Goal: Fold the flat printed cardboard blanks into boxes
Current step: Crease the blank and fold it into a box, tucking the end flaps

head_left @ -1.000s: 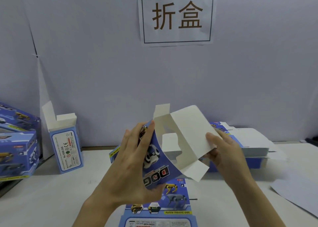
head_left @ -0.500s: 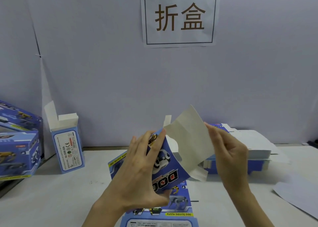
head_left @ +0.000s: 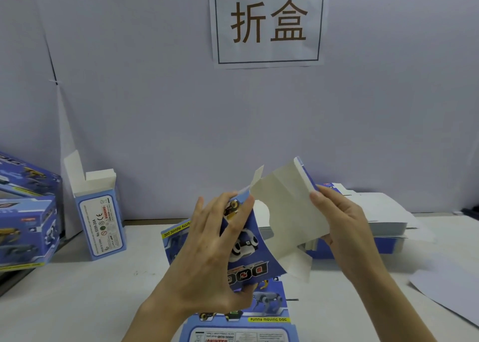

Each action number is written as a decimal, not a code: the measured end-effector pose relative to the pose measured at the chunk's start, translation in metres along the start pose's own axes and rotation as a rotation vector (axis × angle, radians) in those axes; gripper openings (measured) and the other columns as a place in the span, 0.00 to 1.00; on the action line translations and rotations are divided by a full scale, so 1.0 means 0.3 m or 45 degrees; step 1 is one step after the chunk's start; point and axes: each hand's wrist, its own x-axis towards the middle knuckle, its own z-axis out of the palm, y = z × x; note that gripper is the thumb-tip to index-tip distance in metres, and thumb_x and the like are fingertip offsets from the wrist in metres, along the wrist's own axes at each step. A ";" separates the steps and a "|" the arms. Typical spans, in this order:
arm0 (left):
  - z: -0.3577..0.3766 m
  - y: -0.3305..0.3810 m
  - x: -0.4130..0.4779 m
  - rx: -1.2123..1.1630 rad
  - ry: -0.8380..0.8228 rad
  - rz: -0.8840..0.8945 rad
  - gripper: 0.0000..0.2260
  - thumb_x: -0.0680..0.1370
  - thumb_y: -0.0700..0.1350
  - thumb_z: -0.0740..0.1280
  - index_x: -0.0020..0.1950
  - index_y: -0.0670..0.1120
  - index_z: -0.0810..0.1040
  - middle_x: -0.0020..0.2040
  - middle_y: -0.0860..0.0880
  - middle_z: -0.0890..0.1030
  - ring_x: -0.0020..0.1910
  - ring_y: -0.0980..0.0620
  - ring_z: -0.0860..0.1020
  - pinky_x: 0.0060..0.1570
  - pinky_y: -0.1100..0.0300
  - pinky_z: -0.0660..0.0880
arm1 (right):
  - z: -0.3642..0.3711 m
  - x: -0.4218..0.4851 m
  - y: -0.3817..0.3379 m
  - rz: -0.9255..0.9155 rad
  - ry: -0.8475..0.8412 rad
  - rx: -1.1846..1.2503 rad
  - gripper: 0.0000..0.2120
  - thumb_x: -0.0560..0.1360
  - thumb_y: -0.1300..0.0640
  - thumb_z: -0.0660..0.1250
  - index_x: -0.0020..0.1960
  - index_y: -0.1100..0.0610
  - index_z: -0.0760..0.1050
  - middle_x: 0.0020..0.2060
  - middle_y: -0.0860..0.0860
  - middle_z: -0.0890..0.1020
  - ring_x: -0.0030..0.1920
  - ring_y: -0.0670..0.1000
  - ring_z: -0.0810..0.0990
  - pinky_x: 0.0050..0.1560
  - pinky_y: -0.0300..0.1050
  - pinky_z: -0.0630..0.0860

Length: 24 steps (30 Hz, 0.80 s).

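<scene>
I hold a blue printed cardboard blank (head_left: 282,212) in the air above the table, partly opened, its grey-white inside facing me. My left hand (head_left: 207,258) grips its blue printed panel with the robot dog picture, thumb underneath. My right hand (head_left: 344,227) pinches the right edge of the unprinted panel. A small flap sticks up at the top, another hangs at the bottom. A second flat blank (head_left: 248,315) lies on the table below my hands. A stack of flat blanks (head_left: 383,220) sits behind my right hand.
A folded box (head_left: 103,220) stands upright at the left with its top flaps open. Two finished blue boxes (head_left: 26,212) are stacked at the far left edge. A loose white sheet (head_left: 448,290) lies at the right. A paper sign (head_left: 268,23) hangs on the wall behind.
The blank's white panel has swung up and to the right, flattening the open tube. My right hand moved up along its right edge; my left hand kept its grip.
</scene>
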 end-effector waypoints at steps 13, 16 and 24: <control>-0.060 -0.036 0.018 -0.704 0.574 -0.611 0.53 0.60 0.60 0.76 0.77 0.59 0.48 0.73 0.54 0.64 0.71 0.52 0.67 0.64 0.48 0.73 | 0.065 -0.039 0.013 0.005 -0.533 -0.186 0.44 0.61 0.32 0.73 0.70 0.26 0.52 0.70 0.33 0.65 0.67 0.37 0.69 0.68 0.47 0.67; -0.082 -0.021 0.039 -0.969 0.718 -0.775 0.50 0.59 0.60 0.79 0.74 0.68 0.52 0.70 0.57 0.67 0.68 0.52 0.72 0.58 0.48 0.78 | 0.191 -0.124 0.092 0.005 -0.868 -0.498 0.54 0.57 0.33 0.76 0.64 0.18 0.36 0.66 0.19 0.54 0.62 0.21 0.61 0.55 0.23 0.67; -0.219 -0.168 -0.100 -1.162 0.203 -1.109 0.23 0.68 0.56 0.70 0.62 0.56 0.71 0.47 0.60 0.83 0.49 0.59 0.81 0.43 0.69 0.76 | 0.335 -0.084 0.104 0.288 -0.759 0.107 0.42 0.57 0.50 0.78 0.66 0.31 0.64 0.58 0.46 0.80 0.49 0.53 0.85 0.38 0.50 0.82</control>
